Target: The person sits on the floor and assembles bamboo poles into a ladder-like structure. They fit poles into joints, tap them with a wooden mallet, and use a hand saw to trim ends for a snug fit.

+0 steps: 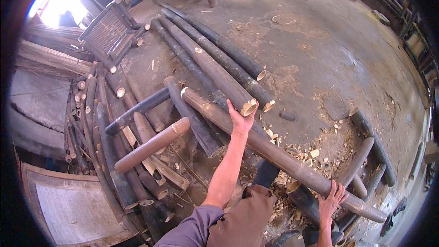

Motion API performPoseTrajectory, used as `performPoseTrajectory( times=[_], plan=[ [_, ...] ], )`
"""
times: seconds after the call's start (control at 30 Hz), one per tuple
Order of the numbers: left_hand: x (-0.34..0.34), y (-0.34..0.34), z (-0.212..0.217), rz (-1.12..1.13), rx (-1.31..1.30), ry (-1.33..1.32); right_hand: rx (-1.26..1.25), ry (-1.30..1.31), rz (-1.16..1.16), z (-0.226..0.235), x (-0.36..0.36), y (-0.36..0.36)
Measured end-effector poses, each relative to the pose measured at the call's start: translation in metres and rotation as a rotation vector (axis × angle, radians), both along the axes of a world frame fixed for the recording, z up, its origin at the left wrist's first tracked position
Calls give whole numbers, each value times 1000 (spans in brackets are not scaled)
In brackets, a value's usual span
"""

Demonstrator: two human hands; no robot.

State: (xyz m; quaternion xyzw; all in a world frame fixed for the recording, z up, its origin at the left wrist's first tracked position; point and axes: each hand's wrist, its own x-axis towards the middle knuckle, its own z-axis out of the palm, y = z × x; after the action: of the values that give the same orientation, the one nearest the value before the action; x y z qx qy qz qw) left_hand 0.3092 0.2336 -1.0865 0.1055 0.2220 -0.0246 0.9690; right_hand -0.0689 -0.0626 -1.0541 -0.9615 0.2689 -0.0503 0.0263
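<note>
When viewed from the head camera, note two bamboo poles at the hands. See the long pole (pixel 274 150), brown, slanting from the middle of the view to the lower right, in front of the brown trousers (pixel 244 219). See the notched pole (pixel 215 69) running from the upper left to a pale, scalloped end near the centre. Observe the left hand (pixel 241 120) holding this scalloped end, with fingers to either side and forearm crossing above the long pole. Observe the right hand (pixel 330 201) resting on the long pole toward the lower end, with fingers spread wide. As to firmness of either contact, cannot tell. Beside the notched pole, find dark poles (pixel 238 57) lying on the floor (pixel 329 59). To the left, locate a bamboo frame (pixel 153 145) with a brown crossbar; to the right, a smaller frame (pixel 378 148). Between, near the long pole, note scattered wood chips (pixel 315 153). At upper left, see a slatted chair (pixel 107 34).
</note>
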Motion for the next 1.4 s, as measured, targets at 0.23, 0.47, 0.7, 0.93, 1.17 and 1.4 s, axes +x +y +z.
performPoseTrajectory(
  times=[0.23,0.47,0.7,0.93,1.17,1.4],
  plan=[
    [3,20,-21,-45,-433,-212,11,4,14,6,4,5],
    [-1,19,-14,-68,-441,-178,4,-12,27,5,3,3],
    [1,13,-23,-33,135,-64,7,-10,24,2,2,4],
    [-13,-20,-18,142,1124,66,-4,-3,10,1,2,5],
    [-23,-21,-9,132,1828,-264,-28,-18,6,-2,-2,3],
    [-39,-15,25,-31,1765,-750,-18,39,47,2,-1,1]
  ],
)
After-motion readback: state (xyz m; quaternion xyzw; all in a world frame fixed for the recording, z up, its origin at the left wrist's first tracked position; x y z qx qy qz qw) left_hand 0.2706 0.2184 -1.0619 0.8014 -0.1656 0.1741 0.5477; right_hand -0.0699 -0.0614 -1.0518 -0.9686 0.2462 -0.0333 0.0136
